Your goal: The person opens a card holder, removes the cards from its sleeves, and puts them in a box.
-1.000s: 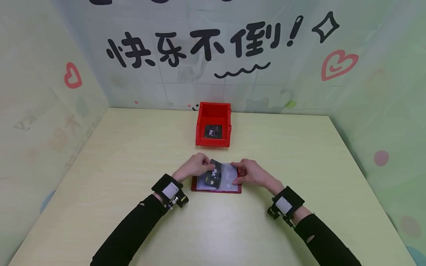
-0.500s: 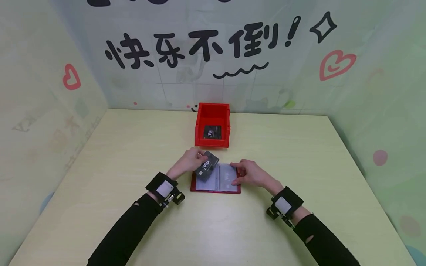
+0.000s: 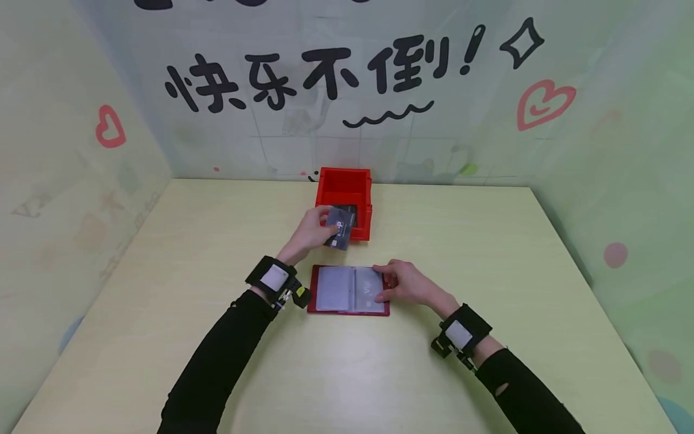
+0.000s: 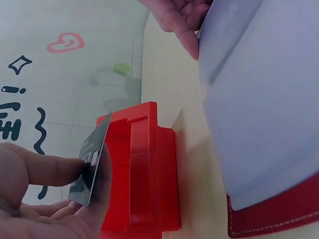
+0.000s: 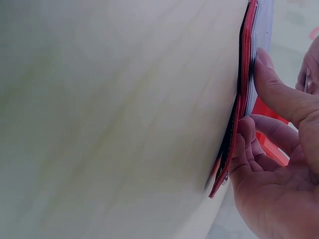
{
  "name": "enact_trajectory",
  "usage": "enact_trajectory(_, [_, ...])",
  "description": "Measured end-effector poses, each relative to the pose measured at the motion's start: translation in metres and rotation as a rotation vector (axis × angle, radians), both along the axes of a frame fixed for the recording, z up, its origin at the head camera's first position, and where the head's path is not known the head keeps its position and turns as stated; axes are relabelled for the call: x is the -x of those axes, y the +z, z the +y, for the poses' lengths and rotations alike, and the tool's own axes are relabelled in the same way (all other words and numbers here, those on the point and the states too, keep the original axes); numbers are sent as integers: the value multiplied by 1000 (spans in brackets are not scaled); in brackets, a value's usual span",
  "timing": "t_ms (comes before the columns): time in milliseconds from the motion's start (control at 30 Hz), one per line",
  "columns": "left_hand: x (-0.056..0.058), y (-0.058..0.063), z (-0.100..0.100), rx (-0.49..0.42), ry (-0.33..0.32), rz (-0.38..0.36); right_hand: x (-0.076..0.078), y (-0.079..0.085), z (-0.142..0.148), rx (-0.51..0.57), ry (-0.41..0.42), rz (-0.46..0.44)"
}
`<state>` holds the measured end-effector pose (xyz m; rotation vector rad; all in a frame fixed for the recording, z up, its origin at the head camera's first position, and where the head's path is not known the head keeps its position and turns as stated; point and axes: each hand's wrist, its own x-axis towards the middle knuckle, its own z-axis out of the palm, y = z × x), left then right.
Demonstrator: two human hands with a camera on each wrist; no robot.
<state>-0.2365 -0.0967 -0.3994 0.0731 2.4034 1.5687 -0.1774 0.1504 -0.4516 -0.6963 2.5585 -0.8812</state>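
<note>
My left hand pinches a dark grey VIP card between thumb and fingers, over the front of a red bin. In the left wrist view the card stands tilted, nearly edge-on, in front of the bin. A red card holder lies spread on the table with clear plastic sleeves showing. My right hand grips its right edge; in the right wrist view the thumb presses the sleeves while fingers sit at the red cover.
Another dark card lies inside the bin, partly hidden by the held card. The bin stands near the back of the pale wooden table. Printed fabric walls rise behind and at both sides.
My left hand has lifted the VIP card off the card holder's left sleeve and carried it away from me to the bin. The right hand keeps its grip on the holder.
</note>
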Motion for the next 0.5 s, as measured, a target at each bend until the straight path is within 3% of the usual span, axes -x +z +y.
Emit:
enact_trajectory(300, [22,-1,24,23,161,153,-1,-1,-1,-5,-11,-11])
enact_trajectory(500, [37,-6,38,113,221,237,-2,2,-1,-5,-20,-20])
